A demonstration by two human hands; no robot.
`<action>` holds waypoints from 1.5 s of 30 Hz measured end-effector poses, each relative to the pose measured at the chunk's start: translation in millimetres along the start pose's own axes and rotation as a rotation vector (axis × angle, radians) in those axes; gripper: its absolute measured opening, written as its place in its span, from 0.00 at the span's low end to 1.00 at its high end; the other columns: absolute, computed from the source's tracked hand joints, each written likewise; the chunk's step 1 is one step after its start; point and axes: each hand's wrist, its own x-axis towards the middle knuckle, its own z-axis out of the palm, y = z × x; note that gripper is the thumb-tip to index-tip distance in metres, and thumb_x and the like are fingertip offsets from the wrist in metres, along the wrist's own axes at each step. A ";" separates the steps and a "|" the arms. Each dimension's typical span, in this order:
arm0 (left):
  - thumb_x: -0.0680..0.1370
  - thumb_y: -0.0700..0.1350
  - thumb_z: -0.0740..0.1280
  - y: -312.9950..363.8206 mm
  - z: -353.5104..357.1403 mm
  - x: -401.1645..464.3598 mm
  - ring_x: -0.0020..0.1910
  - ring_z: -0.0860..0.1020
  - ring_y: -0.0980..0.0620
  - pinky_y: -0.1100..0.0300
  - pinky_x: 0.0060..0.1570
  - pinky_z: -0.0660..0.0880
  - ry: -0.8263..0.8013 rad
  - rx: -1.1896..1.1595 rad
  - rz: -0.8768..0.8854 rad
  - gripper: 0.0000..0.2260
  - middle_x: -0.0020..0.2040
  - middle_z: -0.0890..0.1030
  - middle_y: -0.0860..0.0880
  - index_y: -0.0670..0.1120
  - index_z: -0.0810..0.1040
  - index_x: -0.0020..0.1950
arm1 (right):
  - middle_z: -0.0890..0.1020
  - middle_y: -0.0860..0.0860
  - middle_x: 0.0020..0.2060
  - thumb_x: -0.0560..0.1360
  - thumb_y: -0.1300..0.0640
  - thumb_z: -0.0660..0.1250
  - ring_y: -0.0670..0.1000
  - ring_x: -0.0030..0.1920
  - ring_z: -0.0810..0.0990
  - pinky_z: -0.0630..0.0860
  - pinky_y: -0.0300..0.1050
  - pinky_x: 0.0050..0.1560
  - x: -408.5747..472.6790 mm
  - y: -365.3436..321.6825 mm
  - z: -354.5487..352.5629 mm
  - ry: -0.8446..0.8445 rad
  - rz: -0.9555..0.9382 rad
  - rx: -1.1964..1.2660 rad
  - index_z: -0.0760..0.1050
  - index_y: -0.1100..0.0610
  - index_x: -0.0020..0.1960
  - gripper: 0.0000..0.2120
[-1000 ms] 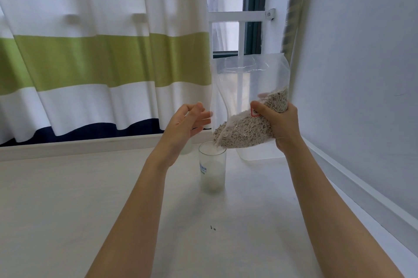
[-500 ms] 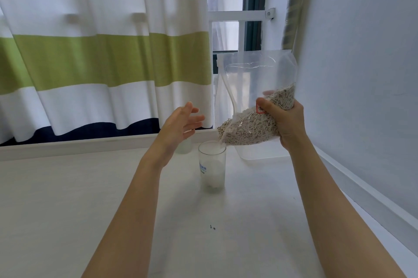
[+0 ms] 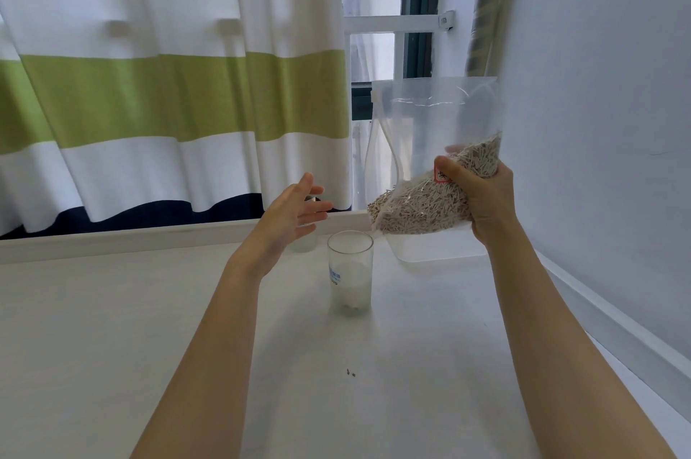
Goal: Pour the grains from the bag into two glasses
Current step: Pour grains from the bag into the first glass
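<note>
right hand [image 3: 482,197] grips bag [image 3: 430,144] right of centre, tilted so grains slide toward glass [image 3: 350,273] | left hand [image 3: 295,212] fingers spread, empty, beside it

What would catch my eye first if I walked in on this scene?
Probably the clear bag of pale grains, gripped and tilted by the right hand just above and to the right of a glass standing on the white table. The left hand is open, empty, beside it, and a bold striped curtain fills the background.

Head-worn view, forward-down, close over table [image 3: 112,346]
</note>
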 end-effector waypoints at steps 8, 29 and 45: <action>0.79 0.62 0.53 -4.0 -0.5 0.9 0.56 0.79 0.51 0.52 0.63 0.72 -0.021 0.056 -0.061 0.22 0.55 0.82 0.49 0.49 0.73 0.62 | 0.81 0.50 0.38 0.66 0.62 0.76 0.45 0.36 0.83 0.80 0.41 0.36 1.1 0.5 -0.1 -0.015 -0.006 -0.041 0.78 0.56 0.49 0.13; 0.78 0.35 0.61 -19.6 -28.8 -5.2 0.50 0.80 0.52 0.59 0.53 0.77 -0.294 0.578 -0.426 0.12 0.53 0.82 0.48 0.44 0.76 0.59 | 0.81 0.50 0.39 0.66 0.61 0.76 0.48 0.40 0.82 0.81 0.43 0.41 0.8 -1.7 6.3 -0.050 -0.056 -0.113 0.78 0.54 0.47 0.12; 0.69 0.32 0.72 -30.9 -20.4 -1.4 0.62 0.73 0.51 0.56 0.62 0.72 -0.476 0.548 -0.332 0.27 0.61 0.77 0.51 0.52 0.73 0.63 | 0.81 0.49 0.37 0.65 0.62 0.77 0.45 0.37 0.82 0.81 0.41 0.40 -0.2 -1.2 9.8 -0.047 -0.061 -0.112 0.78 0.57 0.49 0.14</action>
